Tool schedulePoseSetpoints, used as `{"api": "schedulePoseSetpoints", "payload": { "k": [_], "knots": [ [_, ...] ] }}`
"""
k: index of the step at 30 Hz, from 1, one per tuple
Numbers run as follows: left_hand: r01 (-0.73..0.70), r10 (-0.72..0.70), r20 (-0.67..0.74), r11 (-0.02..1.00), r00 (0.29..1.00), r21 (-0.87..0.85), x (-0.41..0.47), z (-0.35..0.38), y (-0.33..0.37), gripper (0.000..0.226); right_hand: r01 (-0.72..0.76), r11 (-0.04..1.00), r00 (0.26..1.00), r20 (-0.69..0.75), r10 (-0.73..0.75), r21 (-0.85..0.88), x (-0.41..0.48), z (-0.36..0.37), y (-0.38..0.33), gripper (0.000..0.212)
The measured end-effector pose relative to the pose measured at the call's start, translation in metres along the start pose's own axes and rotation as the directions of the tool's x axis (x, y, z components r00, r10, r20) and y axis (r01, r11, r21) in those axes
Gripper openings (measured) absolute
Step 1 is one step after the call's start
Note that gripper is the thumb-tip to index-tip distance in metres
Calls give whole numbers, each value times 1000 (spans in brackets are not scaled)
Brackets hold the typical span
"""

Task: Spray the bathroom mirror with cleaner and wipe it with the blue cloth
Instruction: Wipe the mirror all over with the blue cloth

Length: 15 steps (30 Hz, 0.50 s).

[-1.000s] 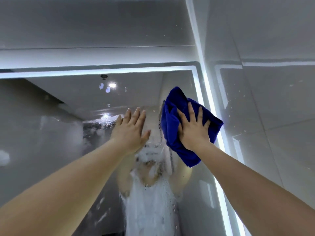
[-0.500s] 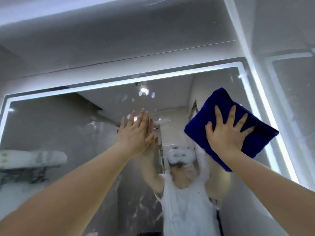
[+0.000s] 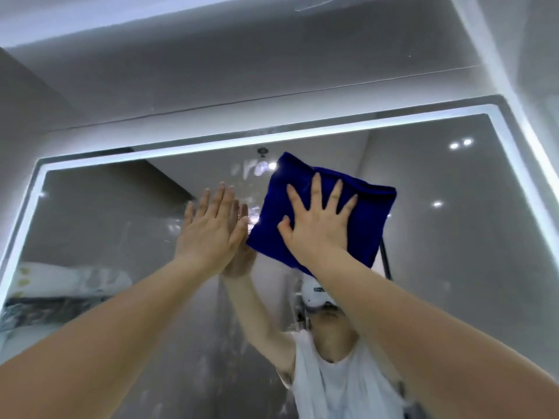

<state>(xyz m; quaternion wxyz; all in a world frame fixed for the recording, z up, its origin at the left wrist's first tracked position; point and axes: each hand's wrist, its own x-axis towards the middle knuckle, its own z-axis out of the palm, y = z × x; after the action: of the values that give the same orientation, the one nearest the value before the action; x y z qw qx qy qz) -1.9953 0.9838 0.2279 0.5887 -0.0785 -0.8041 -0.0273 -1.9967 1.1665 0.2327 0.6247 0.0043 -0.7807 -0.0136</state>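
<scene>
The bathroom mirror (image 3: 453, 237) fills the view, framed by a lit white strip. A folded blue cloth (image 3: 372, 219) lies flat against the glass near the top middle. My right hand (image 3: 317, 225) presses it to the mirror with fingers spread and straight. My left hand (image 3: 211, 228) rests flat on the glass just left of the cloth, fingers straight and together. Streaks and droplets of cleaner show on the lower middle of the glass. No spray bottle is in view.
The lit frame strip (image 3: 211, 145) runs along the mirror's top, with grey wall tiles above. A side wall (image 3: 538, 86) meets the mirror at the right. The mirror reflects a person in a white top and a shelf at the left.
My right hand has slid the cloth leftwards along the top of the mirror, closer to my left hand. The view has tilted up and left, showing more of the mirror's top frame.
</scene>
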Motion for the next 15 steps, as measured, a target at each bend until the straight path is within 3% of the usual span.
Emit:
{"api": "schedulePoseSetpoints", "payload": {
  "k": [6, 10, 15],
  "knots": [
    [154, -154, -10, 988, 988, -4, -18, 4, -86, 63, 114, 991, 993, -7, -114, 66, 8, 15, -107, 61],
    [145, -145, -5, 988, 989, 48, -37, 6, -135, 64, 117, 990, 993, -28, -115, 75, 12, 24, -154, 61],
    [167, -168, -8, 986, 986, -22, -45, 9, -196, 63, 100, 994, 995, -11, -100, 50, 10, 31, -198, 61]
  ]
}}
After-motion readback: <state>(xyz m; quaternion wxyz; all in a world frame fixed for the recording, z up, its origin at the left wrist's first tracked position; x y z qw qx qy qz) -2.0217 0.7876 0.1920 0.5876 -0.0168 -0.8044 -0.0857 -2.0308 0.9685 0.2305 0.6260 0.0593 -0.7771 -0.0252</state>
